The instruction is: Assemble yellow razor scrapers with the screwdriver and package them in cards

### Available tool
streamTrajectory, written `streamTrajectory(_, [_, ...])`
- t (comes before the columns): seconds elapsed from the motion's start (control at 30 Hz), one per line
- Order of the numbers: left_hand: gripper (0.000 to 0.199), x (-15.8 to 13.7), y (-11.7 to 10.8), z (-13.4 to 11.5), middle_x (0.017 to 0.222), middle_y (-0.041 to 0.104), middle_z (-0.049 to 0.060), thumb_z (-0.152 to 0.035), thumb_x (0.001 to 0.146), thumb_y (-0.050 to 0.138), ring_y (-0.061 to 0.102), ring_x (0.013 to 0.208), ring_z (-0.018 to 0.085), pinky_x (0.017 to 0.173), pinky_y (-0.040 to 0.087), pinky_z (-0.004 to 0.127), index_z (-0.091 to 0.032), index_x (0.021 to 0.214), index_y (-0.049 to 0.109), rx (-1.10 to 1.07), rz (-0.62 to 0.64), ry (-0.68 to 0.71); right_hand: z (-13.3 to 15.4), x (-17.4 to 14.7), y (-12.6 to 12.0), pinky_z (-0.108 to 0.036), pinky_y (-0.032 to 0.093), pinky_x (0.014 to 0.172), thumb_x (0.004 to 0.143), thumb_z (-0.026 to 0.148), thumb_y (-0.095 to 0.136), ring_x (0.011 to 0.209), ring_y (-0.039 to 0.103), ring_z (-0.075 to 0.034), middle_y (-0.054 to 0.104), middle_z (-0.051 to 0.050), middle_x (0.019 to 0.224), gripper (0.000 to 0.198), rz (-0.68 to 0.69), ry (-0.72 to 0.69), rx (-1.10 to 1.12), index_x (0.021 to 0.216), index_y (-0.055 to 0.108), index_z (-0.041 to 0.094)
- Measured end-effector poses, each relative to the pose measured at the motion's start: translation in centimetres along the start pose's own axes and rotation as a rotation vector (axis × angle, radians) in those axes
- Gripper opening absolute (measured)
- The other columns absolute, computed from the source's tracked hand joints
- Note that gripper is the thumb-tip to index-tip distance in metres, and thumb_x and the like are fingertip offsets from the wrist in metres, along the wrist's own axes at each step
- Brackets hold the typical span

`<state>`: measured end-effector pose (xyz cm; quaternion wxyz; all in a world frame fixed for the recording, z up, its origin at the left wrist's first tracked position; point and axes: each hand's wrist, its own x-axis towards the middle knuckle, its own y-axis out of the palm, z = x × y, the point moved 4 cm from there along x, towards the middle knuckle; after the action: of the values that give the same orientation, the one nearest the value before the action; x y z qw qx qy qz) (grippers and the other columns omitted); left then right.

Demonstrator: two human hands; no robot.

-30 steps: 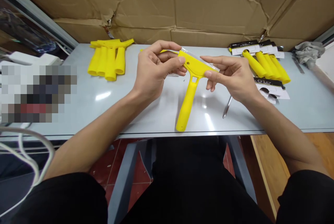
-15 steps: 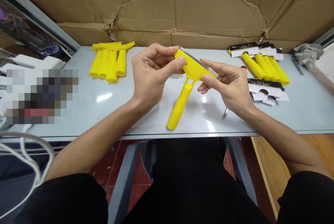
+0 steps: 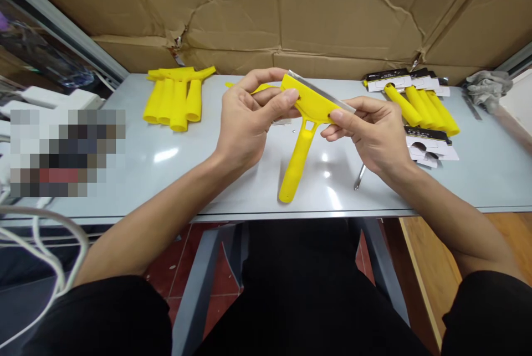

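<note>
A yellow scraper (image 3: 310, 102) with a metal blade (image 3: 318, 88) along its top edge is held up above the table, its handle slanting down toward me. My left hand (image 3: 249, 118) grips the left end of the scraper head, thumb on the near face. At the right end, my right hand (image 3: 372, 129) pinches the head and blade, thumb in front and fingers behind. Behind my left hand another yellow piece (image 3: 262, 88) shows in part. Under the right hand, the metal shaft of a screwdriver-like tool (image 3: 359, 177) lies on the table, its upper part hidden.
Several yellow scraper handles (image 3: 178, 104) lie stacked at the back left. Carded yellow scrapers (image 3: 421, 104) sit at the back right, with black-and-white cards (image 3: 432, 148) nearer me. A grey cloth (image 3: 488, 90) is at the far right. Cardboard (image 3: 332, 18) walls off the table's back.
Both hands have shifted slightly right with the scraper, whose handle now hangs a little more upright. The yellow piece behind my left hand has come into view.
</note>
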<state>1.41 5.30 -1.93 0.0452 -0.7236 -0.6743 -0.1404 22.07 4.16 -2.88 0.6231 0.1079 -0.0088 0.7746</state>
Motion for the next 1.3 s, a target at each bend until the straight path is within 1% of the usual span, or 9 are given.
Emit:
streamTrajectory(0.1, [0.047,-0.7,1.1,-0.5,0.100,0.085,0.003,-0.059,0.086,0.097,0.084,0.107,0.027,0.087,0.072,0.038,-0.027,0.111,0.072,0.012,0.139,0.027,0.7,-0.1,0.1,-0.023,0.072,0.081,0.083,0.049,0.091,0.078,0.076,-0.010,0.075,-0.004,0.090,0.045,-0.025,-0.109,0.009,0.107,0.079,0.014])
streamTrajectory(0.23, [0.050,-1.6,2.1,-0.6,0.089,0.081,0.003,-0.068,0.092,0.089,0.082,0.077,0.019,0.066,0.068,0.030,-0.022,0.104,0.073,0.077,0.273,0.120,-0.2,-0.2,0.4,-0.020,0.071,0.078,0.087,0.048,0.087,0.080,0.078,-0.010,0.076,-0.005,0.093,0.045,-0.006,-0.182,0.027,0.111,0.077,0.011])
streamTrajectory(0.4, [0.047,-1.9,1.7,-0.6,0.072,0.073,-0.001,-0.066,0.098,0.084,0.063,0.052,0.010,0.047,0.051,0.024,-0.021,0.092,0.071,0.155,0.226,0.208,-1.8,-0.2,1.1,-0.018,0.070,0.076,0.089,0.050,0.085,0.082,0.078,-0.009,0.076,-0.005,0.093,0.048,0.066,-0.159,0.018,0.110,0.073,0.008])
streamTrajectory(0.5, [0.050,-1.4,1.5,-0.4,0.068,0.072,0.000,-0.068,0.097,0.084,0.056,0.047,0.009,0.041,0.042,0.024,-0.021,0.088,0.071,0.131,0.254,0.157,-1.5,0.0,0.9,-0.020,0.071,0.076,0.091,0.053,0.082,0.080,0.078,-0.010,0.075,-0.005,0.092,0.049,0.112,-0.150,0.011,0.104,0.072,0.007])
streamTrajectory(0.57, [0.052,-1.0,1.5,-0.2,0.071,0.073,0.001,-0.071,0.096,0.083,0.053,0.044,0.008,0.038,0.038,0.024,-0.021,0.091,0.072,0.061,0.316,0.077,-0.9,0.3,0.3,-0.020,0.070,0.074,0.094,0.062,0.077,0.084,0.079,-0.011,0.076,-0.008,0.099,0.057,0.141,-0.146,0.012,0.107,0.075,0.006])
streamTrajectory(0.63, [0.054,-0.5,1.3,0.1,0.072,0.074,0.002,-0.072,0.095,0.084,0.053,0.044,0.008,0.037,0.038,0.023,-0.020,0.092,0.071,-0.013,0.345,-0.001,-0.2,0.5,-0.4,-0.021,0.071,0.075,0.095,0.066,0.074,0.091,0.080,-0.012,0.077,-0.009,0.111,0.063,0.176,-0.152,-0.003,0.121,0.078,0.008])
streamTrajectory(0.77, [0.052,0.1,1.1,0.3,0.071,0.073,0.001,-0.068,0.090,0.090,0.053,0.044,0.008,0.037,0.036,0.022,-0.020,0.089,0.070,-0.130,0.350,-0.089,0.2,0.4,-1.2,-0.024,0.074,0.092,0.091,0.048,0.084,0.101,0.080,-0.010,0.077,-0.006,0.115,0.061,0.218,-0.225,-0.091,0.143,0.075,0.017])
streamTrajectory(1.13, [0.053,-0.4,1.2,0.8,0.074,0.075,0.002,-0.070,0.093,0.087,0.056,0.048,0.008,0.040,0.041,0.022,-0.020,0.093,0.071,-0.050,0.345,-0.076,0.5,0.3,-0.4,-0.014,0.072,0.080,0.089,0.030,0.085,0.085,0.078,-0.006,0.077,-0.004,0.104,0.033,0.162,-0.448,-0.172,0.119,0.085,0.014])
streamTrajectory(1.3, [0.053,-0.3,1.2,0.4,0.073,0.074,0.001,-0.069,0.094,0.087,0.054,0.047,0.008,0.039,0.039,0.022,-0.019,0.090,0.070,-0.041,0.348,-0.022,0.3,0.5,-0.9,-0.014,0.072,0.082,0.089,0.031,0.085,0.087,0.078,-0.005,0.077,-0.005,0.108,0.037,0.181,-0.451,-0.195,0.121,0.084,0.014])
